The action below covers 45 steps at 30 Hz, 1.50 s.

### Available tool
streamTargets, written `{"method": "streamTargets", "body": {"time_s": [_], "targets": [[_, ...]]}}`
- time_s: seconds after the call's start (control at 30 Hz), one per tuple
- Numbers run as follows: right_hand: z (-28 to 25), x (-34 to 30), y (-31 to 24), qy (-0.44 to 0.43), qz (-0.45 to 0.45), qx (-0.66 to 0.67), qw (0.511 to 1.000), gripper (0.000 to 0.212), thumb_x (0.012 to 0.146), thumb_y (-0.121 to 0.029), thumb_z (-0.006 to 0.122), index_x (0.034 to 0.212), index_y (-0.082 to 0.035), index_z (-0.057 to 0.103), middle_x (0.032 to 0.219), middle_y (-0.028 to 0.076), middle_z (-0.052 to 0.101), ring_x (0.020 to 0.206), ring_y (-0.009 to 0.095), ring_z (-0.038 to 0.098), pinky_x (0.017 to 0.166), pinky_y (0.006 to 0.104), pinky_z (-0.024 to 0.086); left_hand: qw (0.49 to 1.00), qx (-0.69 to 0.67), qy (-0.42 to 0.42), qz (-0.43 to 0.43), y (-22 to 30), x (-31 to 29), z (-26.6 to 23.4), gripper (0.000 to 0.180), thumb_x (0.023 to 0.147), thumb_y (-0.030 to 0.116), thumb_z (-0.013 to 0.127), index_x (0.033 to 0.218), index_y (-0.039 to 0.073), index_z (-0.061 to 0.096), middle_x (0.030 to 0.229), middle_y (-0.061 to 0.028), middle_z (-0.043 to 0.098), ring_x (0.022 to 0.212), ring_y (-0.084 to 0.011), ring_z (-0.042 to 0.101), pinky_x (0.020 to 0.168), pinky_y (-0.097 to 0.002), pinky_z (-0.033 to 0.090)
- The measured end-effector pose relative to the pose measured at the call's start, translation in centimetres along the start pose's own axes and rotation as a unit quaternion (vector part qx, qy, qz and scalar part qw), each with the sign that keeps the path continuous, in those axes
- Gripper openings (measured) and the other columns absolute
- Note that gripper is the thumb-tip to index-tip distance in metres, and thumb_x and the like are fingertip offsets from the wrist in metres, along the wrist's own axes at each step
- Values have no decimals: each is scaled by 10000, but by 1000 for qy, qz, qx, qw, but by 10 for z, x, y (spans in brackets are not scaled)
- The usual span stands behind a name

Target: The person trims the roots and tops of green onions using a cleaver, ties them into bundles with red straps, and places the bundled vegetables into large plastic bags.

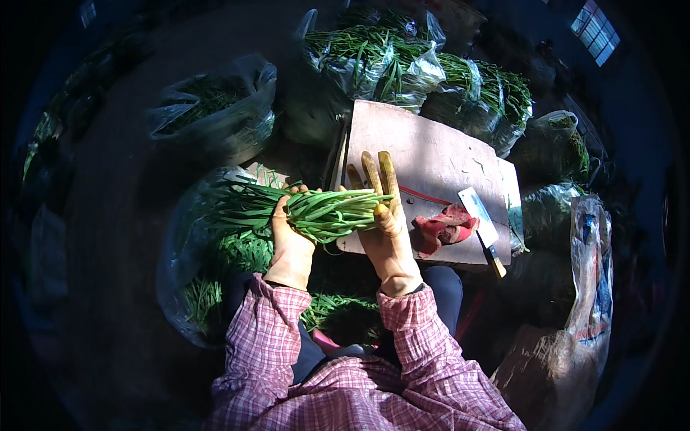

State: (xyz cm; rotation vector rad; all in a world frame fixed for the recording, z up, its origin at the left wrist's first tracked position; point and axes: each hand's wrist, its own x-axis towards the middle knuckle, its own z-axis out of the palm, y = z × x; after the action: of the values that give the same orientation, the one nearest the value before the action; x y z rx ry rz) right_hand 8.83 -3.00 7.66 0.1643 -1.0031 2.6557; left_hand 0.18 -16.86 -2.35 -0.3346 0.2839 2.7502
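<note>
1 bunch of greens, 2 hands, L gripping, R spread at stem ends

Count: 1 L hand (291,248), 1 R hand (388,237), 1 bunch of long greens (323,212), 1 pinkish board (424,144), 1 knife (479,218) w/ pale blade & black-and-tan handle, 1 crumpled red cloth (447,228) nr it. Clear bags of greens: at least 6, incl. 1 upper L (248,126), 1 lower L (176,287), rest top & R. Also 1 whitish sack (593,287) far R, 1 loose heap of greens (338,312) below, betw. the knees.

Bunch: narrow flat-looking leaves, dk green at L, paling to lt green/whitish stems at R; stems lie abt parallel, leaf tips splayed & uneven. Pos.: held up in front of the body, roughly level, stem ends by the board's L side, leaves over the lower L bag.

Grip: L hand closed rnd the bunch abt mid-length. R hand wide, fingers straight & pointing away, thumb at the stem ends; yellowish coverings (387,169) on its fingers & thumb.
</note>
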Motion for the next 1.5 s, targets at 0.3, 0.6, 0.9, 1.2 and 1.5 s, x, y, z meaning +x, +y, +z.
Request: {"method": "streamTargets", "body": {"time_s": [0.3, 0.6, 0.9, 1.2, 1.5], "targets": [[15, 18, -5, 31, 26, -139, 989, 327, 966, -58, 632, 1255, 94, 614, 1104, 208, 711, 895, 231, 722, 889, 327, 564, 997, 4, 9, -71, -12, 1, 4, 406, 1018, 396, 524, 1183, 47, 652, 1140, -155, 699, 1029, -312, 684, 941, -464, 557], [106, 103, -64, -74, -105, -153, 980, 316, 1029, -162, 567, 1207, 93, 622, 724, 87, 648, 687, 202, 654, 753, 373, 575, 787, 300, -409, -352, -2, -59, 9, 576, 1037, 262, 561, 1534, 55, 358, 1378, -123, 585, 1238, -235, 599, 1032, -368, 512], [100, 149, -54, -46, -54, -331, 941, 283, 1036, -191, 575, 1142, 46, 687, 728, 64, 639, 657, 171, 649, 636, 278, 518, 642, 473, -475, -373, -14, -72, 21, 598, 916, 73, 731, 1469, 116, 504, 1320, -40, 623, 1176, -118, 582, 1028, -261, 487], [84, 98, -35, -50, -257, -202, 944, 368, 1015, -245, 614, 1175, 86, 635, 736, 103, 687, 737, 225, 696, 882, 463, 583, 886, 253, -335, -196, -18, -64, 39, 686, 994, 321, 601, 1537, 10, 320, 1590, -146, 355, 1464, -238, 338, 1211, -386, 271], [1, -56, 2, -98, -69, -382, 916, 311, 990, -168, 646, 1235, 23, 663, 1229, 162, 682, 1298, 283, 554, 1129, 433, 399, 975, -6, -97, -199, -16, -44, 22, 481, 926, 293, 722, 1317, 36, 613, 1228, -114, 667, 1075, -196, 653, 930, -355, 545]]}}
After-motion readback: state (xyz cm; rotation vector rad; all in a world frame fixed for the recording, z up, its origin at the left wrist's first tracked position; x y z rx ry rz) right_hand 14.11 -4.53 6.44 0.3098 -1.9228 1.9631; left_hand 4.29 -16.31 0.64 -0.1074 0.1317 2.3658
